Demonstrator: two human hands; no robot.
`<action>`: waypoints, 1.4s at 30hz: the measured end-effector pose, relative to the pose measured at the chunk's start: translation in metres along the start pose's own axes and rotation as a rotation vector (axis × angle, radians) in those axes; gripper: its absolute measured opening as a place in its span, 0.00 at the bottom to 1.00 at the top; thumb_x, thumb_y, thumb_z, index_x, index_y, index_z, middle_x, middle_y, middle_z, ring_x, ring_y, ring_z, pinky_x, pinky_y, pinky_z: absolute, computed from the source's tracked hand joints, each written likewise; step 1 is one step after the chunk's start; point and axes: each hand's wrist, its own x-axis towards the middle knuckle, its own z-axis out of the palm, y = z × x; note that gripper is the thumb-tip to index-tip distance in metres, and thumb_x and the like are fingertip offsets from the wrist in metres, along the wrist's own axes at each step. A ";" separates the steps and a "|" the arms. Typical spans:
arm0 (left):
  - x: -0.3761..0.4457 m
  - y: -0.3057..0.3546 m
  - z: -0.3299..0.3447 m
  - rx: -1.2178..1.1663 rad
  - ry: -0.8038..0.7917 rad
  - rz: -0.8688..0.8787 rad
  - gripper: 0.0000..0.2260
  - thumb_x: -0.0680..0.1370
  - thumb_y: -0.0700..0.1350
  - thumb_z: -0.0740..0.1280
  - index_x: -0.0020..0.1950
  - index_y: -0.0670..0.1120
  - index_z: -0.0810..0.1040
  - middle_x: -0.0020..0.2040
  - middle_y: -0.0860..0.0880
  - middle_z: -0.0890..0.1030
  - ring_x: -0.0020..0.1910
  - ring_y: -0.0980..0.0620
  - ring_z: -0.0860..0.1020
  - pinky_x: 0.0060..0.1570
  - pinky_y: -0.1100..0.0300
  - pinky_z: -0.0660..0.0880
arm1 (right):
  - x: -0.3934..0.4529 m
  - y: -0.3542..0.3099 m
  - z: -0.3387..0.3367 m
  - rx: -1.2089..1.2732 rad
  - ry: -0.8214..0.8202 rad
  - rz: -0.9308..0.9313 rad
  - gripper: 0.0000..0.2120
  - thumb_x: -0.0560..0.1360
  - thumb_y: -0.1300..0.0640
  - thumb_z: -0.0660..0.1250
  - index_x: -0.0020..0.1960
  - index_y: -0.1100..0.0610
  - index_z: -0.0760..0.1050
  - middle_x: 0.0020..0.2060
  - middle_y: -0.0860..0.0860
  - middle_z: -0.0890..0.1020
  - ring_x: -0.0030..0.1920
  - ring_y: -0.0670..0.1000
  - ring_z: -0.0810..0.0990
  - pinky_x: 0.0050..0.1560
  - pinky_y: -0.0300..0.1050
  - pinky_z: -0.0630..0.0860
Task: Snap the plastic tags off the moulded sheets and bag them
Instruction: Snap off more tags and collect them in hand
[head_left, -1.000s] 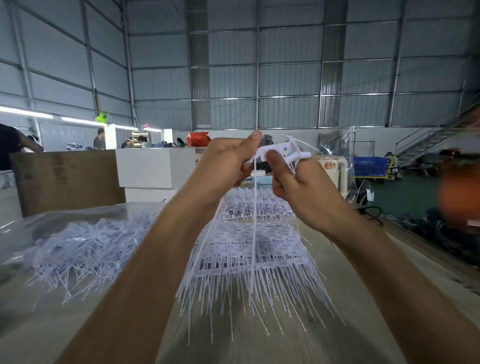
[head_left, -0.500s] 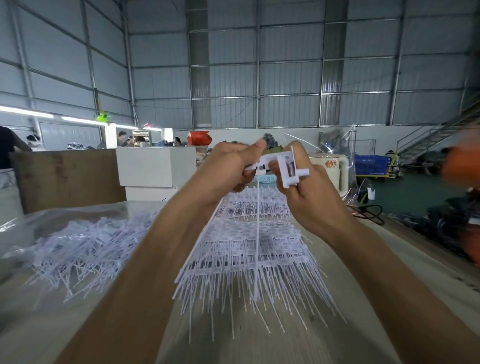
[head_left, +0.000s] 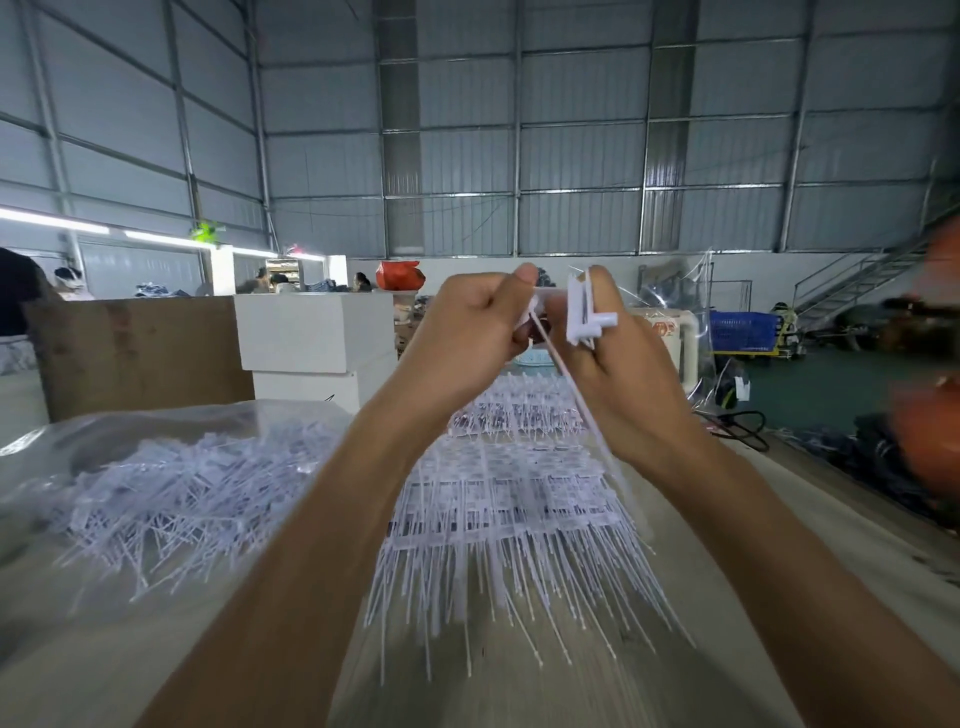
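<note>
a pale wooden table (head_left: 810, 525) running away toward the hall. directly on it, down the middle, a stack of moulded sheets (head_left: 498, 514) lying flat, thin white stems fanned toward the near edge. farther back on the same line, a second lot of sheets (head_left: 519, 410), partly hidden behind raised arms. to the left, a clear plastic bag (head_left: 104, 441) spread across the tabletop, with a loose heap of snapped-off tags (head_left: 171, 499) on it. a black cable (head_left: 748, 428) near the far right edge.
</note>
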 end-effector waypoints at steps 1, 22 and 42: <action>0.000 0.000 0.000 0.074 0.009 0.036 0.21 0.85 0.50 0.58 0.33 0.48 0.74 0.26 0.56 0.73 0.24 0.59 0.69 0.31 0.60 0.69 | 0.002 0.000 -0.002 0.038 -0.008 0.033 0.09 0.80 0.52 0.57 0.58 0.52 0.65 0.39 0.54 0.80 0.37 0.59 0.79 0.38 0.62 0.79; 0.000 0.001 -0.002 0.421 -0.040 0.281 0.10 0.84 0.48 0.61 0.48 0.45 0.76 0.35 0.51 0.75 0.34 0.54 0.72 0.38 0.57 0.68 | 0.011 0.001 -0.010 0.248 0.193 0.279 0.13 0.84 0.48 0.58 0.46 0.54 0.73 0.31 0.43 0.74 0.28 0.40 0.71 0.32 0.40 0.70; 0.000 0.000 -0.003 0.241 0.029 0.165 0.05 0.79 0.52 0.69 0.49 0.52 0.77 0.44 0.55 0.84 0.43 0.55 0.82 0.49 0.46 0.81 | 0.006 -0.012 -0.014 0.648 -0.045 0.236 0.19 0.84 0.47 0.61 0.34 0.46 0.73 0.27 0.49 0.67 0.23 0.42 0.62 0.23 0.35 0.59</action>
